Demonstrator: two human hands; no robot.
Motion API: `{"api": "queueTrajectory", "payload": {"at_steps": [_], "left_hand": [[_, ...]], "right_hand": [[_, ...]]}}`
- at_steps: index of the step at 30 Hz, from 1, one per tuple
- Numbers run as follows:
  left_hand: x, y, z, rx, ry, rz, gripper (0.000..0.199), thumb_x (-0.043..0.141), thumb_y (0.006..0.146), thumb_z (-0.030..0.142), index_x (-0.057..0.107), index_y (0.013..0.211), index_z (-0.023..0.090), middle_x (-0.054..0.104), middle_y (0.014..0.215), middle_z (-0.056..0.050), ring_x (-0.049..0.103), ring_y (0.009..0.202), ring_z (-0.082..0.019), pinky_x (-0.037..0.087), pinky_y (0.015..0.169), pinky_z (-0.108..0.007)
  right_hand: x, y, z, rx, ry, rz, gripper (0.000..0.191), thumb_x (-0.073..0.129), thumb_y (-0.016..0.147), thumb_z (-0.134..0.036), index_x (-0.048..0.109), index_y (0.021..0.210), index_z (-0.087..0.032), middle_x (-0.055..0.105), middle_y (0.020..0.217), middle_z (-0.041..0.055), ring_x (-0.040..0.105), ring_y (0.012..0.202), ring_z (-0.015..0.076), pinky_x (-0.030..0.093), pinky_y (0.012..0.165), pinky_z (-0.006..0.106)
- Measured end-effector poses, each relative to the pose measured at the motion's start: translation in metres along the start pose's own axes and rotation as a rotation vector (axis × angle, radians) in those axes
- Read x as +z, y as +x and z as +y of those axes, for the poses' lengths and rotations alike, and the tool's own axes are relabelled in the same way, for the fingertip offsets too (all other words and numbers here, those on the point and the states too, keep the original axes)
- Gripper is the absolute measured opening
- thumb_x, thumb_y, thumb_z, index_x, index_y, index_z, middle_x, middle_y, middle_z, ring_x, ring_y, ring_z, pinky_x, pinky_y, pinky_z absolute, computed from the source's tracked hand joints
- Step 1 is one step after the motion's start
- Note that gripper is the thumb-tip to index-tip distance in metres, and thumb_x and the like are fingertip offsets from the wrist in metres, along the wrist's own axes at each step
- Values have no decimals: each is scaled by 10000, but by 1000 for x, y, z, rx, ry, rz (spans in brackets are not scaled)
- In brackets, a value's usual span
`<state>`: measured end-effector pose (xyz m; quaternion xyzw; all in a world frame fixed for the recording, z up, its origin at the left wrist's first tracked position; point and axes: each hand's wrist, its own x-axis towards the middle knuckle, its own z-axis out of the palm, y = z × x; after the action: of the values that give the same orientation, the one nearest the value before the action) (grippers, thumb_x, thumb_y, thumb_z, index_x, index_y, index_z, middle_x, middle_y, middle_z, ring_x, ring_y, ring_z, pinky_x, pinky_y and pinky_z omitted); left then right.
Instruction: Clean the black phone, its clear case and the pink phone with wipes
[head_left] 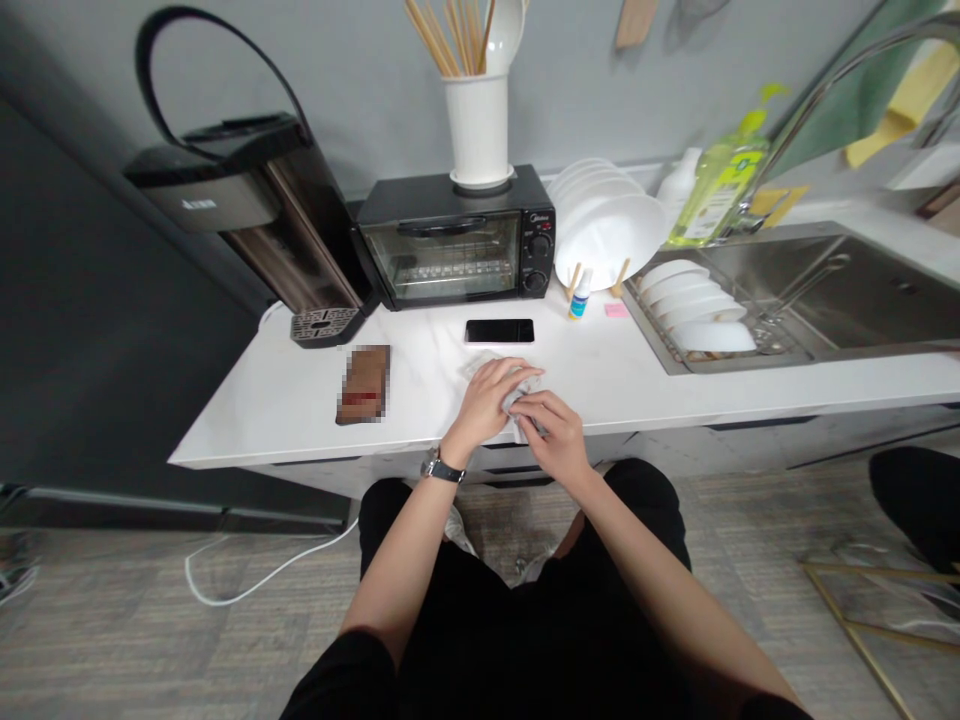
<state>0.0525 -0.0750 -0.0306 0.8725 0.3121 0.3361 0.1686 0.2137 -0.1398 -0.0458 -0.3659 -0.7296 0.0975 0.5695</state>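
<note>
At the counter's front edge, both my hands meet over a crumpled grey-white piece [517, 392] that looks like thin cloth or tissue. My left hand [484, 398], with a dark-strapped watch [442, 467] at the wrist, curves over it from the left, thumb hidden. From the right, thumb and fingers of my right hand [553, 428] pinch its near side. A clear, wrinkled plastic wrapper [478, 364] shows just behind my left hand. Behind that lies a black-screened phone [499, 331]. A small spray bottle [579, 296] with a blue label stands farther back to the right.
A brown, partly pixelated item [364, 385] lies at left, before a tall drink dispenser [262, 220]. The toaster oven [457, 245] carries a white utensil holder [478, 130]. White plates [611, 235], a pink sticky note [616, 311] and a sink [892, 290] with a bowl rack are right.
</note>
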Motion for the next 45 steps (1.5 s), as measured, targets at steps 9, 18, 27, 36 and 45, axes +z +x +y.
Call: {"api": "queueTrajectory", "payload": {"at_steps": [9,18,27,36,45], "left_hand": [[4,2,-3,10,48,1,579,486,894,41,631,1413,253,641,1411,-77,568,1333,-248,410,1181,-449],[8,4,-8,40,150,32,272,462,1074,205,690,1223,214,677,1353,-103,612,1258,-255,464,1107,-466],[8,4,-7,31,165,37,282,447,1107,307,686,1232,225,680,1333,-94,617,1227,-244,464,1101,-447],[1,1,-2,-3,41,18,517,504,985,115,626,1454,295,646,1402,-75,567,1322,-256,425,1157,-463],[2,1,-1,6,42,2,489,517,972,120,646,1416,280,653,1394,-76,578,1312,-260,431,1152,-469]], "right_hand": [[-9,8,12,-52,-24,-1,219,603,1016,-141,775,1093,-254,753,994,71,732,946,205,626,839,377],[-18,13,29,53,-75,104,194,617,1001,-148,770,1065,-247,743,969,68,725,913,207,601,794,358],[-16,15,30,159,-122,199,156,625,998,-198,772,1018,-246,737,929,62,698,837,201,571,721,338],[7,-3,1,105,-11,97,189,611,1008,-189,779,1049,-264,748,981,65,725,922,214,615,816,380],[-4,0,11,59,20,7,203,618,999,-181,796,1038,-271,758,1011,72,735,940,216,625,821,381]]}}
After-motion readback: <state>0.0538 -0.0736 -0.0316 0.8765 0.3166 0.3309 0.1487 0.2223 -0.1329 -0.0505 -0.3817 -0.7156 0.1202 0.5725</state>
